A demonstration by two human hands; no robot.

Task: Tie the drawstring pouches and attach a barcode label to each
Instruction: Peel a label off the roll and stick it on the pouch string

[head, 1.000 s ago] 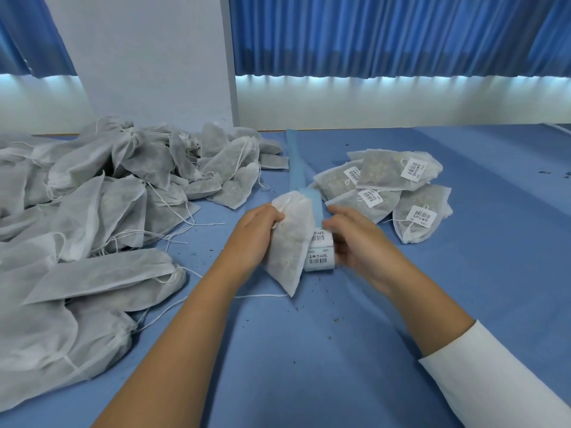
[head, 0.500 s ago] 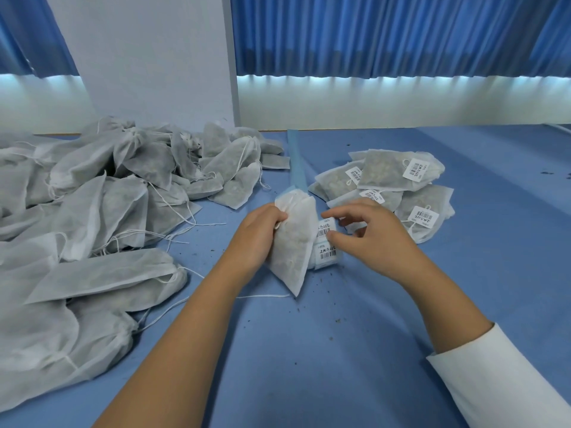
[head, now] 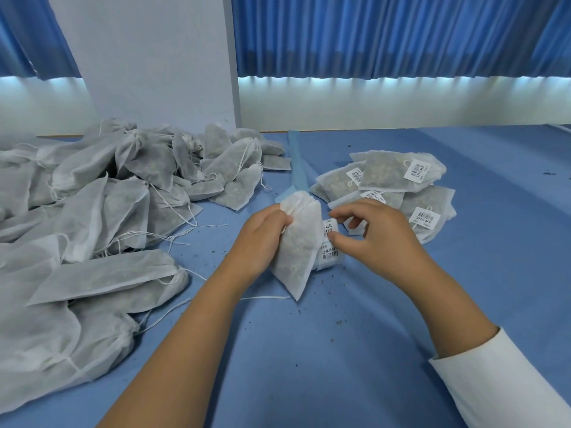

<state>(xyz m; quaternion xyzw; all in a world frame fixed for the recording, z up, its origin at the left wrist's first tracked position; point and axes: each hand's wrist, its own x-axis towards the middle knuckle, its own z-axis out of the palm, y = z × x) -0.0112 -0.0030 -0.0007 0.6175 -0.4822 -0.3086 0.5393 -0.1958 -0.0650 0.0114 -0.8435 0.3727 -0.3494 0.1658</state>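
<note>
My left hand (head: 261, 242) grips a white drawstring pouch (head: 299, 242) by its left edge and holds it upright on the blue table, its tied neck at the top. Just right of the pouch lies a roll of barcode labels (head: 331, 251) with a blue backing strip (head: 297, 163) running away from me. My right hand (head: 375, 239) hovers over the roll, thumb and forefinger pinching at a label's edge beside the pouch. The pouch's loose string (head: 265, 297) trails on the table.
A large heap of unlabelled grey-white pouches (head: 92, 217) with loose strings fills the left side. A small pile of labelled pouches (head: 398, 180) lies at the right behind my right hand. The blue table (head: 309, 350) carries scattered dark crumbs. A white panel (head: 154, 63) stands at the back.
My right hand has lifted off the label roll and shifted up and right, its fingers now pinching at a label. The left hand and pouch have stayed in place.
</note>
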